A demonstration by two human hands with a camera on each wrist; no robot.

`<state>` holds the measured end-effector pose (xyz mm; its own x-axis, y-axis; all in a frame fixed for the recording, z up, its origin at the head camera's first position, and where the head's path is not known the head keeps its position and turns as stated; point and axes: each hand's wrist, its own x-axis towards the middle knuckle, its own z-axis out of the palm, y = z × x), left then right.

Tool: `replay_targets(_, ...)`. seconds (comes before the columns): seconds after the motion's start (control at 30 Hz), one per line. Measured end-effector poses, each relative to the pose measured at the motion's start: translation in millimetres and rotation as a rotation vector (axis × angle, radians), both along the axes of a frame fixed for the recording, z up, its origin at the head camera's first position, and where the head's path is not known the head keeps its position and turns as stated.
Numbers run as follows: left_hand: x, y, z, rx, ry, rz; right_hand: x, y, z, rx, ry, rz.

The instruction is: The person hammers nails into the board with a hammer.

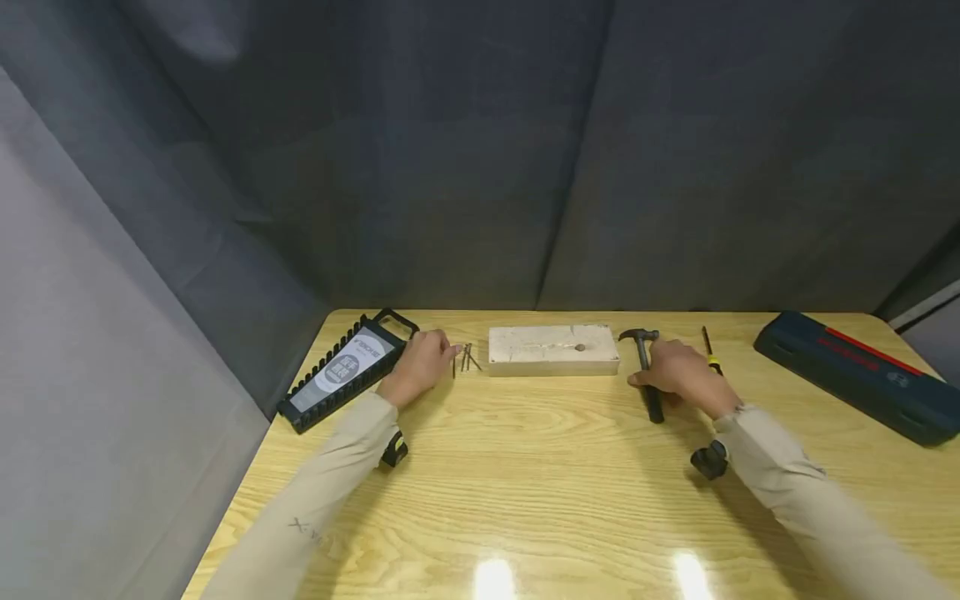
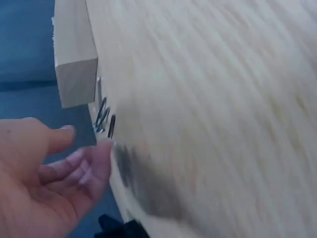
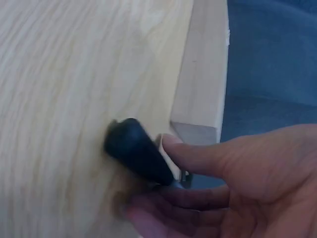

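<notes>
Several nails (image 1: 467, 357) lie on the table just left of a pale wooden block (image 1: 553, 357). My left hand (image 1: 422, 367) reaches down beside them. In the left wrist view an index fingertip is right at the end of the nearest nail (image 2: 112, 125), with the thumb held apart. On the block's other side, my right hand (image 1: 681, 375) holds a claw hammer (image 1: 652, 402) by its black handle, thumb on one side and fingers on the other. Its head points away from me. The right wrist view shows the handle's butt (image 3: 130, 141) between thumb and fingers.
Beyond my left hand lies a black slotted tool rack (image 1: 345, 367) with a pale label. A screwdriver (image 1: 713, 360) with a yellow-and-black handle is partly hidden behind my right hand. Far right sits a dark blue case (image 1: 855, 375). Dark curtain (image 1: 480, 167) hangs at the table's back edge.
</notes>
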<state>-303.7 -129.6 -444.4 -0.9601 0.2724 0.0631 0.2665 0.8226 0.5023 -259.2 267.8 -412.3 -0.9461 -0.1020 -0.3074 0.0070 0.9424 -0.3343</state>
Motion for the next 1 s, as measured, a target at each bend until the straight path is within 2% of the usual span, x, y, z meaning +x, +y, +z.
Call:
replay_targets(0.17, -0.2, 7.8, -6.0, -0.013, -0.092, 0.058, -2.2, -1.0, -4.0, -0.038, -0.024, -0.016)
replay_targets(0.23, -0.2, 10.5, -4.8, -0.025, -0.093, 0.071, -2.8, -2.3, -3.8, -0.020, 0.003, -0.012)
replay_targets(0.4, -1.5, 14.6, 0.8, 0.023, -0.153, 0.101, -2.2, -6.1, -5.9, 0.154, 0.161, 0.012)
replay_targets(0.53, -4.0, 15.2, 4.1, 0.139, -0.282, 0.122, -1.1, -8.0, -7.4, 0.238, 0.281, -0.037)
replay_targets(0.63, -6.3, 16.2, 5.6, 0.171, -0.330, 0.152, -2.2, -4.4, -6.0, 0.201, 0.339, -0.056)
replay_targets(0.73, -8.1, 16.9, 6.1, 0.196, -0.342, 0.187, -3.4, 4.1, -2.1, 0.142, 0.366, -0.015)
replay_targets(0.83, -8.0, 15.2, 5.9, 0.301, -0.383, 0.206, -3.7, 13.7, 1.7, 0.077, 0.365, 0.001)
replay_targets(1.0, -6.9, 6.9, 6.6, 0.476, -0.449, 0.205, -4.9, 25.7, 7.4, -0.086, 0.298, -0.046)
